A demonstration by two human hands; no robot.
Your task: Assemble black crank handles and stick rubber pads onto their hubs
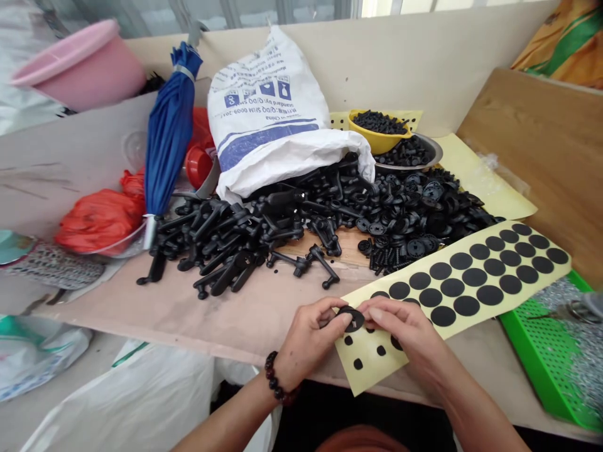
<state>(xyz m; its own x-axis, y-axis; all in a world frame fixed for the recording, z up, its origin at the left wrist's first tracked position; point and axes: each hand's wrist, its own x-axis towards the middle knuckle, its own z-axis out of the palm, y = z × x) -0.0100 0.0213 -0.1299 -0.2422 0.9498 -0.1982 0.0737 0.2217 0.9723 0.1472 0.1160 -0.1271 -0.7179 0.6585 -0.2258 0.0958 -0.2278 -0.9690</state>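
Note:
My left hand (308, 339), with a beaded bracelet on the wrist, pinches a round black plastic part (354, 320) between thumb and fingers. At that part's right edge, the fingertips of my right hand (400, 323) are closed and touching it; whether they also hold a thin sticker I cannot tell. Beneath both hands lies a pale yellow sheet of round black stickers (355, 380). Full discs cover its far portion, while small black dots show on the near end. Part of the sheet is hidden by my hands.
Black crank-like handles (226, 238) are heaped beyond my hands, beside a pile of round black parts (424, 207). Behind stand a white sack (268, 94), a yellow bowl (379, 141) of small black pieces and a blue umbrella (169, 132). A green tray (537, 351) holds metal bits at right.

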